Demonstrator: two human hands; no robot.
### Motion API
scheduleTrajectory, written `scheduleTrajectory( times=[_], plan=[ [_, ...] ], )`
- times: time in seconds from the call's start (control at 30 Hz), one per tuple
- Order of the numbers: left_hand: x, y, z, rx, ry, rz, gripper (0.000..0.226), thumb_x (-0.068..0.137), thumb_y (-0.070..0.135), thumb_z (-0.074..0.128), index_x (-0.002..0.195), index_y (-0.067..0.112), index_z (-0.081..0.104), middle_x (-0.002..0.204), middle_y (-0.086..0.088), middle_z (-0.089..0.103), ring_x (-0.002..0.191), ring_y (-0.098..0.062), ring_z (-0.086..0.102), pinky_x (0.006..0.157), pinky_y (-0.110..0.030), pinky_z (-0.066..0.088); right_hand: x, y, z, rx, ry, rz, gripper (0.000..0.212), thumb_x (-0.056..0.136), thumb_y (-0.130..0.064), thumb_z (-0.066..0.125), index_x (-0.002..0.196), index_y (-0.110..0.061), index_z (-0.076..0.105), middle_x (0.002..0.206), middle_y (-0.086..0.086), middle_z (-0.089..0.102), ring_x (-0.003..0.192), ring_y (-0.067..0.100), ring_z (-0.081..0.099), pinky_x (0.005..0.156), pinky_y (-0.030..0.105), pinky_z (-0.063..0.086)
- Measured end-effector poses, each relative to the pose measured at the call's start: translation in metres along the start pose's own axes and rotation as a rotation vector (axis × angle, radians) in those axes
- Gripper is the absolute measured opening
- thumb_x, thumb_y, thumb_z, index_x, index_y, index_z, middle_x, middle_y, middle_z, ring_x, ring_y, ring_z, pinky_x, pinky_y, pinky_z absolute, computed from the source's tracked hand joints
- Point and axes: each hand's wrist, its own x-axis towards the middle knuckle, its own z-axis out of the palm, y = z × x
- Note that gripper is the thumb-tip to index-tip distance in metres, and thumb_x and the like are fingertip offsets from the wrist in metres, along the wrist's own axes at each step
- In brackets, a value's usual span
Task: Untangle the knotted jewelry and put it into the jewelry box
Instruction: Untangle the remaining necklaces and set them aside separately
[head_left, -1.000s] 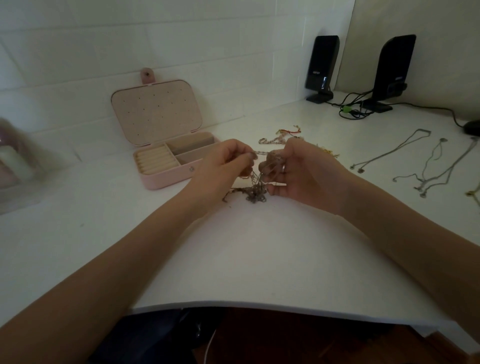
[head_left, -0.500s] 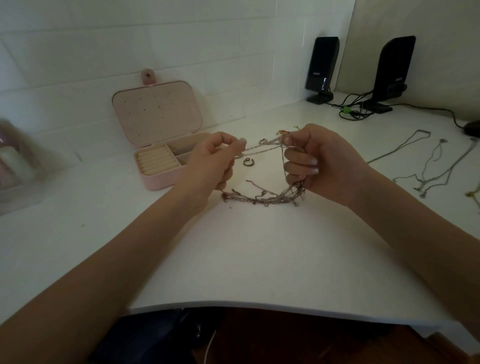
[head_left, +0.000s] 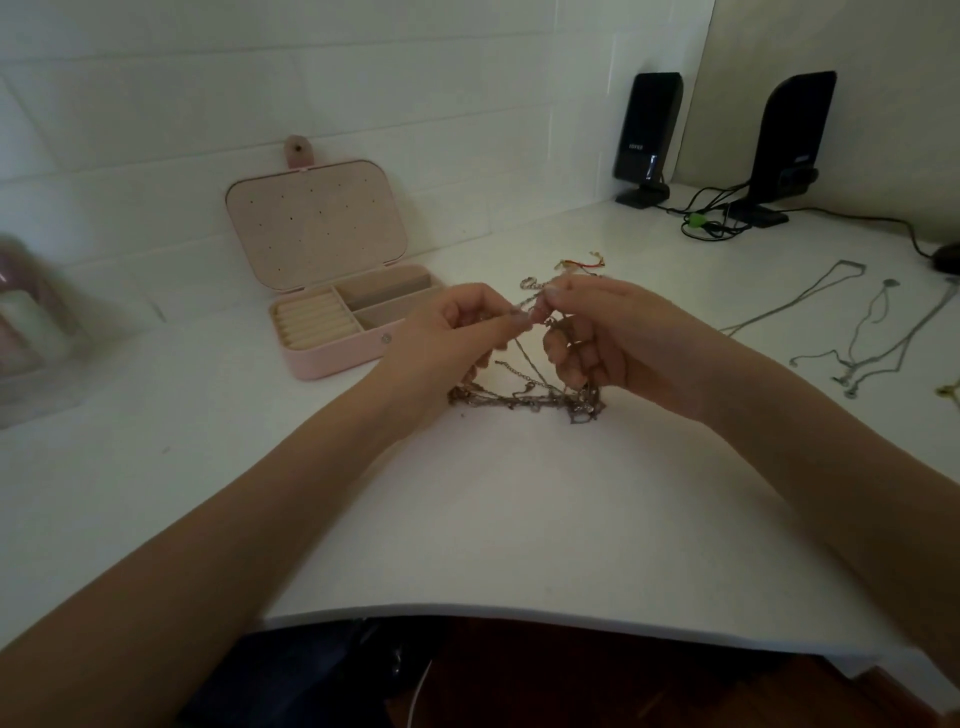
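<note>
A tangle of thin metal chains (head_left: 524, 397) hangs from both hands, its lower loop resting on the white table (head_left: 519, 509). My left hand (head_left: 457, 332) pinches a strand at its fingertips. My right hand (head_left: 608, 338) pinches the same strand close by, with more chain caught under its curled fingers. The two sets of fingertips nearly touch. A pink jewelry box (head_left: 332, 291) stands open to the left, lid upright, with ring rolls and two compartments showing.
More knotted jewelry with a red thread (head_left: 576, 267) lies just behind the hands. Several loose necklaces (head_left: 872, 332) are spread at the right. Two black speakers (head_left: 649, 135) with cables stand at the back right. A blurred object (head_left: 26, 322) sits far left.
The hands pulled apart and stretched the tangle into a loop half a second ago. They have since moved back together, fingertips close, with the loop still hanging below.
</note>
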Motion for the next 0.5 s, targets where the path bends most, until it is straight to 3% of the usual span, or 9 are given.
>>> scheduleTrajectory(
  times=[0.07,0.13,0.2,0.23,0.27,0.33,0.4,0.5],
  plan=[
    [0.003,0.001,-0.003,-0.019,0.033,-0.023,0.026,0.089,0.010,0.061,0.066,0.020,0.057,0.060,0.012,0.057,0.060,-0.003,0.051,0.059,-0.020,0.039,0.001,0.000,-0.005,-0.009,0.043,0.013,0.022,0.099,-0.028,0.048,0.091,-0.014,0.063,0.072,0.001,0.064,0.057,0.016,0.059,0.054,0.024,0.046],
    [0.006,0.004,-0.005,-0.164,0.057,-0.077,0.029,0.092,0.007,0.052,0.065,0.017,0.054,0.072,0.004,0.061,0.074,-0.007,0.059,0.071,-0.024,0.045,0.002,0.001,-0.008,-0.030,0.055,0.015,0.023,0.099,-0.028,0.049,0.089,-0.014,0.064,0.076,0.000,0.066,0.063,0.015,0.061,0.059,0.025,0.047],
    [0.007,0.007,-0.005,-0.358,0.038,-0.147,0.035,0.095,0.008,0.045,0.061,0.014,0.047,0.068,-0.001,0.062,0.074,-0.014,0.064,0.081,-0.031,0.049,0.003,0.001,-0.008,-0.054,0.044,0.010,0.023,0.098,-0.028,0.050,0.085,-0.015,0.064,0.078,-0.001,0.067,0.066,0.012,0.061,0.062,0.024,0.047],
    [0.006,0.008,-0.005,-0.440,0.029,-0.173,0.037,0.096,0.009,0.043,0.060,0.013,0.043,0.059,-0.001,0.058,0.064,-0.016,0.062,0.083,-0.033,0.051,0.003,0.000,-0.007,-0.057,0.043,0.009,0.023,0.098,-0.027,0.050,0.083,-0.016,0.063,0.078,-0.001,0.067,0.066,0.011,0.060,0.063,0.024,0.047],
    [0.005,0.009,-0.005,-0.490,0.025,-0.191,0.037,0.097,0.010,0.044,0.060,0.013,0.041,0.050,0.000,0.049,0.052,-0.015,0.055,0.080,-0.032,0.055,0.003,0.000,-0.006,-0.052,0.048,0.012,0.023,0.098,-0.027,0.050,0.081,-0.016,0.062,0.078,-0.001,0.067,0.066,0.011,0.058,0.063,0.024,0.047],
    [0.005,0.009,-0.008,-0.463,0.013,-0.191,0.032,0.098,0.016,0.047,0.066,0.012,0.045,0.046,0.005,0.030,0.039,-0.009,0.033,0.058,-0.025,0.054,0.004,0.000,-0.008,-0.017,0.077,0.024,0.026,0.097,-0.026,0.051,0.075,-0.017,0.059,0.075,-0.002,0.064,0.064,0.011,0.055,0.063,0.025,0.046],
    [0.004,0.008,-0.012,-0.416,-0.016,-0.158,0.025,0.098,0.021,0.049,0.075,0.013,0.056,0.046,0.008,0.024,0.038,-0.005,0.022,0.039,-0.016,0.035,0.004,-0.001,-0.012,0.031,0.108,0.026,0.031,0.096,-0.029,0.052,0.067,-0.018,0.052,0.074,-0.003,0.062,0.066,0.012,0.054,0.070,0.028,0.046],
    [0.005,0.009,-0.018,-0.503,-0.087,-0.136,0.023,0.097,0.022,0.047,0.087,0.016,0.067,0.048,0.009,0.022,0.037,-0.004,0.017,0.033,-0.014,0.021,0.003,-0.003,-0.017,0.058,0.129,0.013,0.040,0.095,-0.033,0.052,0.060,-0.020,0.039,0.076,-0.003,0.064,0.074,0.013,0.060,0.081,0.031,0.044]
  ],
)
